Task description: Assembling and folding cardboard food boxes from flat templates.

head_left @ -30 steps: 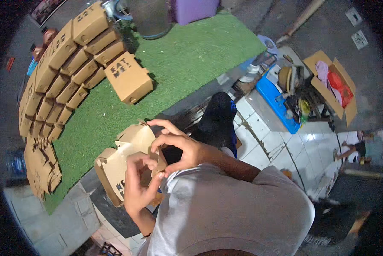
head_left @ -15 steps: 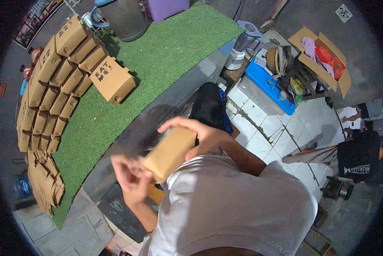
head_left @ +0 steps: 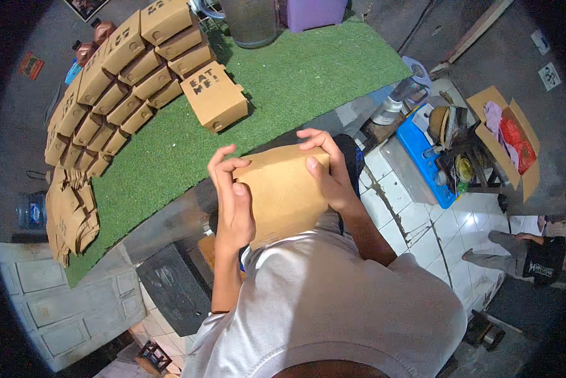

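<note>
Between my two hands is a brown cardboard food box (head_left: 286,195), held close to my body with a plain side facing up. My left hand (head_left: 232,201) presses its left side, with thumb and fingers bent at the corner. Along the far right edge, my right hand (head_left: 330,173) grips it with the thumb on top and fingers over the far side. Beyond my hands, a single closed box (head_left: 217,97) with black print sits on the green turf-covered table (head_left: 283,82). Left of that box rise stacked folded boxes (head_left: 122,82) in several rows.
Flat unfolded cartons (head_left: 72,214) lie at the table's left end. A dark bucket (head_left: 250,22) and a purple container (head_left: 314,14) stand at the back. To the right are a blender (head_left: 399,101), a blue-lidded bin (head_left: 421,157) and an open carton (head_left: 503,135). Another person (head_left: 522,252) is farther right.
The box has turned so a broad side faces up. My left hand has moved up onto its side. The view has shifted, so the table and stacks appear farther right and higher.
</note>
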The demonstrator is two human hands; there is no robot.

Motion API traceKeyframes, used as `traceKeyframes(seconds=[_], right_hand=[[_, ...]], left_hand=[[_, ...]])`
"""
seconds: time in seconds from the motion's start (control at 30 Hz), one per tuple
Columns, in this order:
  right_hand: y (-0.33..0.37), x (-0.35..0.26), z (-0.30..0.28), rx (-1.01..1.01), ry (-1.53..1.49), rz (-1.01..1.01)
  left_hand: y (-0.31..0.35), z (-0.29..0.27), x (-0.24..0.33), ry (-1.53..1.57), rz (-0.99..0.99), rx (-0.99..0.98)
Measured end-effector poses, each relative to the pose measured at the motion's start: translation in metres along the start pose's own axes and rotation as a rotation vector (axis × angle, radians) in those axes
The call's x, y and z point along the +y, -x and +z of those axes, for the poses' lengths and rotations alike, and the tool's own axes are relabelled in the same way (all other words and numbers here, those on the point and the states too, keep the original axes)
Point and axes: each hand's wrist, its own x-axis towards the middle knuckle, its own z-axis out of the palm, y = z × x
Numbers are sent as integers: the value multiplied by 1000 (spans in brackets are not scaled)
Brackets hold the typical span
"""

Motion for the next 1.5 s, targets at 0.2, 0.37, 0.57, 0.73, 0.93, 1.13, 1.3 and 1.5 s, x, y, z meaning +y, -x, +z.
traceKeyframes(seconds=[0.2,0.37,0.57,0.73,0.93,1.13,1.3,1.5], right_hand=[[-1,4,-10,-127,-70,82],[1,6,-17,-28,-221,162],[3,22,-36,21,-398,285],[-6,23,-34,-150,-540,251],[-14,37,-34,-246,-686,215],[-14,44,-24,-316,-676,235],[-13,44,-17,-201,-538,99],[-16,41,-35,-53,-423,-16]], left_hand=[[1,1,9,94,22,-170],[-10,5,11,116,63,-227],[-16,-2,18,552,-180,-311],[-23,13,41,631,-346,-323],[-24,3,38,618,-253,-282],[-24,2,56,459,-179,-219],[-24,-8,49,336,-130,-241],[-28,11,39,640,-187,-52]])
